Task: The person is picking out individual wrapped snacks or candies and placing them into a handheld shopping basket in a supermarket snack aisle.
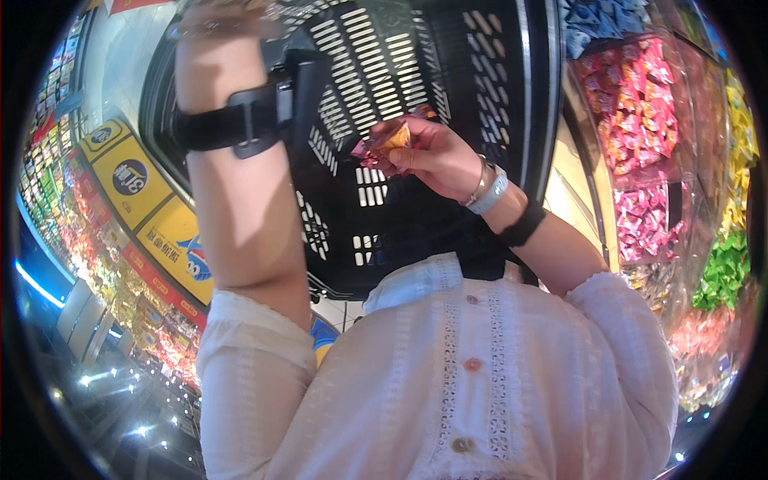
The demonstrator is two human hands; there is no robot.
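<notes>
Several small wrapped sweets (pixel 396 139) in pink and orange wrappers are held between the thumb and fingers of my right hand (pixel 441 157). That hand is above a black slotted plastic shopping basket (pixel 414 213). At the upper left, my left hand (pixel 225 17) is reaching forward past the basket's left side. It is blurred and partly cut off by the top edge, so its fingers and anything in them cannot be made out. A black strap with a dark device (pixel 306 90) is around my left forearm.
On the right are bins of wrapped sweets: pink-red packets (pixel 636 102), blue packets (pixel 600 24), green packets (pixel 723 270) and yellow packets (pixel 741 162). A yellow display panel (pixel 129 174) bearing writing borders a stocked shelf (pixel 114 264) on the left. Pale floor tiles (pixel 333 312) show below the basket.
</notes>
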